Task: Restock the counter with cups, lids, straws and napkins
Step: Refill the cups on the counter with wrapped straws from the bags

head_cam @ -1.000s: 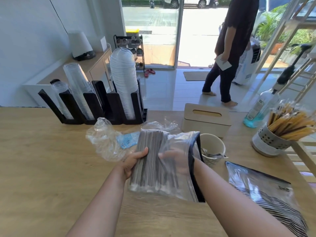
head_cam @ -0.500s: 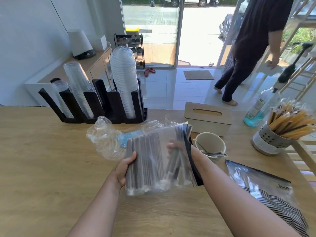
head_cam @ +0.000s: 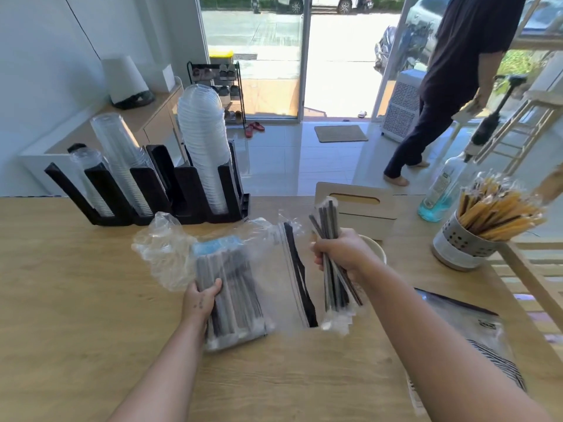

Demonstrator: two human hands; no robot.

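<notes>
- Straws [head_cam: 330,220] bunched in right hand [head_cam: 341,254], fist closed round the middle against slipping; held upright above bench [head_cam: 76,300], just beside bag mouth.
- Bag [head_cam: 253,269] gripped at its left edge by left hand [head_cam: 201,300], thumb curled over the top, likely to steady it with mouth toward the other hand; more black sticks inside.
- Cup [head_cam: 377,251] just behind right hand, probably meant for the bunch.
</notes>
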